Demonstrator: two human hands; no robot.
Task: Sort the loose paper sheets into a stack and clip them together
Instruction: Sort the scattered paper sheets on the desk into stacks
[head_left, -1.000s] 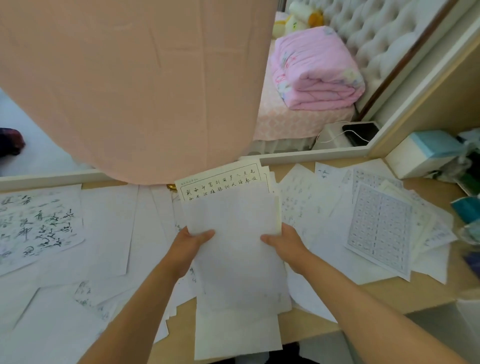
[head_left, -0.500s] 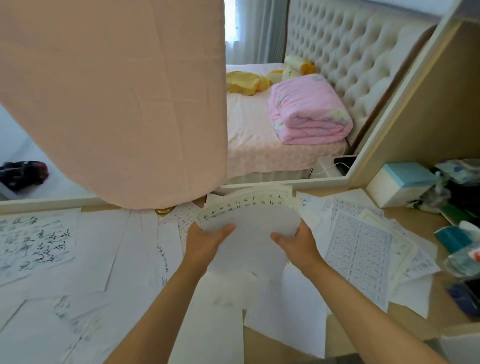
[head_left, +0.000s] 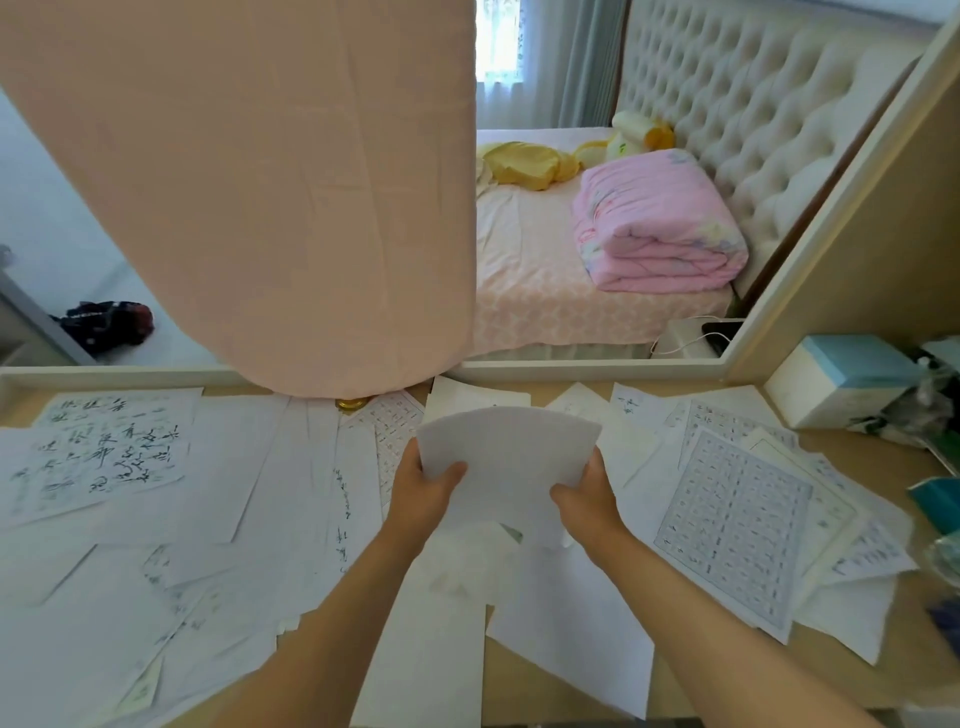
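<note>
Left hand (head_left: 427, 491) and right hand (head_left: 586, 500) each grip one side edge of a bundle of paper sheets (head_left: 511, 457), thumbs on the near face. The bundle is held up off the desk (head_left: 883, 460), top edge bowed; sheet count not discernible. Loose sheets (head_left: 234, 467) lie overlapping beneath and to both sides. Brush calligraphy sheet (head_left: 98, 452) far left; gridded character sheet (head_left: 727, 525) just right of the right hand. Blue-topped white box (head_left: 841, 382) at right rear.

Matt paper sheets (head_left: 234, 467) cover a smooth wooden desk (head_left: 872, 460) — the drape (head_left: 285, 182) (creased) is cloth.
</note>
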